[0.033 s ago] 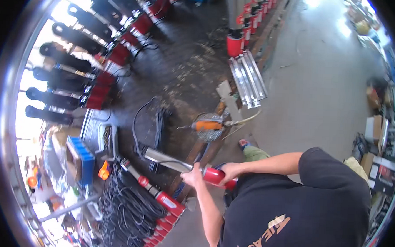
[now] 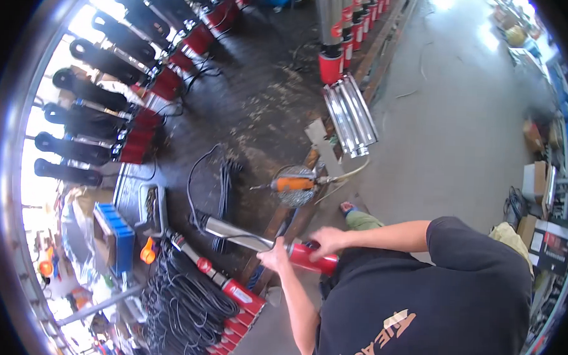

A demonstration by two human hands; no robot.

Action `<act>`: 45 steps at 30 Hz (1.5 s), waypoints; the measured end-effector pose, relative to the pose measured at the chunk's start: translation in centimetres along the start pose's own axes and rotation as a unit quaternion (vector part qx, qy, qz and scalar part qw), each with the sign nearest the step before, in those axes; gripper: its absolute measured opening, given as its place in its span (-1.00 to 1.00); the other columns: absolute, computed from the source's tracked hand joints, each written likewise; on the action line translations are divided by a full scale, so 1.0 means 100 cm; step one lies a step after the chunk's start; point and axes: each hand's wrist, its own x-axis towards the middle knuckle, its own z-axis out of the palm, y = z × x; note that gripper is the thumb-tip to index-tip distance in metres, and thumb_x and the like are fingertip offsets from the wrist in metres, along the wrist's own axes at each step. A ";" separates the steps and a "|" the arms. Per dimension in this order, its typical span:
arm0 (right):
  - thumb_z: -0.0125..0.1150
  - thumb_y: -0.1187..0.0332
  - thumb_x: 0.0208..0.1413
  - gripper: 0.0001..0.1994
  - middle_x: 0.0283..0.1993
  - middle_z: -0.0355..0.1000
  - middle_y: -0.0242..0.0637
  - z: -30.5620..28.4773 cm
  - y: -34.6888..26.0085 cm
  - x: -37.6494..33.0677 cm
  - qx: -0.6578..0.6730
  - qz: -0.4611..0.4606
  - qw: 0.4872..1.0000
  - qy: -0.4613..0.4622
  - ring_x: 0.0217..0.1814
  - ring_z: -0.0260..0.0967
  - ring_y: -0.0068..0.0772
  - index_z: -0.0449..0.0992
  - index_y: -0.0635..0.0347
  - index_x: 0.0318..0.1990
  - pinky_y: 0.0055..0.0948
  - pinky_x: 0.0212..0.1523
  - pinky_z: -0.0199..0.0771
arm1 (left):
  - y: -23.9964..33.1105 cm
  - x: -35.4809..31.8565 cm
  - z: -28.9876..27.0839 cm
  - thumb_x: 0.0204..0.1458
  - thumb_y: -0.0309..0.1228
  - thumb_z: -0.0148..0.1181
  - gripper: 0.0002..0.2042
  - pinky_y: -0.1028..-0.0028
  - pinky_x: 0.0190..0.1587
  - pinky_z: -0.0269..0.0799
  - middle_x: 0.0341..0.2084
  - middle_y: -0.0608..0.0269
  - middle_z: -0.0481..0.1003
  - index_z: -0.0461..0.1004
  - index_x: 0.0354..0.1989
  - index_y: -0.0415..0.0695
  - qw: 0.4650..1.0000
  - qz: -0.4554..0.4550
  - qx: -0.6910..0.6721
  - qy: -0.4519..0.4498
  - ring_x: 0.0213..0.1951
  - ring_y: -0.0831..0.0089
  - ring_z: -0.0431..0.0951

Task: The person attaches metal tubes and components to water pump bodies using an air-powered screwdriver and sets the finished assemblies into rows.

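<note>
**Two hands on a submersible pump body, seen from above**

Compared with the earlier frame, taken at the same instant, nothing has shifted: hands, pump and surrounding stock sit exactly as before. The long cylindrical pump with a steel tube and red end section (image 2: 266, 246) lies across a wooden beam (image 2: 288, 224) on the dark workshop floor (image 2: 261, 108), just ahead of the person in the black printed shirt (image 2: 429, 308). The left hand (image 2: 273, 260) is closed around the pump where steel meets red; the right hand (image 2: 327, 241) is wrapped over the red section, fingers curled on top. A black cable (image 2: 199, 174) loops away from the steel end. Beyond lies an orange-handled power tool (image 2: 294, 185) on a round wire-mesh guard (image 2: 295, 185).

Containers: a grey rectangular tray (image 2: 151, 208) holds small dark parts, too small to identify; beside it a cardboard box (image 2: 112, 237) carries a blue ribbed block. Coiled black cables (image 2: 185, 305) are heaped near a second red-and-steel pump (image 2: 212, 275). Black-and-red pumps (image 2: 104, 124) line the left.
</note>
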 end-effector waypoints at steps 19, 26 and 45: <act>0.29 0.27 -0.10 -0.81 -0.31 0.61 -0.05 -0.261 0.120 0.037 -0.050 0.222 0.842 0.489 -0.15 0.60 0.00 0.72 0.10 -0.35 -0.15 -0.08 0.60 | 0.009 -0.038 -0.041 -0.07 -0.36 0.44 -0.41 0.10 0.13 0.27 -0.06 -0.07 0.36 0.31 0.09 -0.35 0.976 0.166 -0.031 0.134 0.01 0.05 0.35; 0.05 0.23 0.11 -0.70 -0.23 0.59 0.08 -0.276 0.184 0.040 0.048 0.223 0.834 0.502 -0.12 0.55 0.14 0.64 0.18 -0.21 -0.04 -0.08 0.54 | 0.052 -0.075 -0.047 0.00 -0.46 0.36 -0.52 0.19 0.16 0.26 -0.05 -0.03 0.35 0.34 0.07 -0.36 0.959 0.224 -0.142 0.098 0.02 0.12 0.33; 0.53 0.09 -0.18 -0.61 -0.09 0.50 -0.15 -0.257 0.107 -0.014 -0.026 0.209 0.777 0.592 -0.02 0.48 -0.06 0.68 0.07 -0.20 -0.16 0.00 0.49 | 0.067 -0.072 -0.037 0.09 -0.49 0.33 -0.71 0.45 -0.06 0.44 -0.18 0.18 0.48 0.44 -0.06 -0.29 0.928 0.224 -0.288 -0.076 -0.14 0.42 0.49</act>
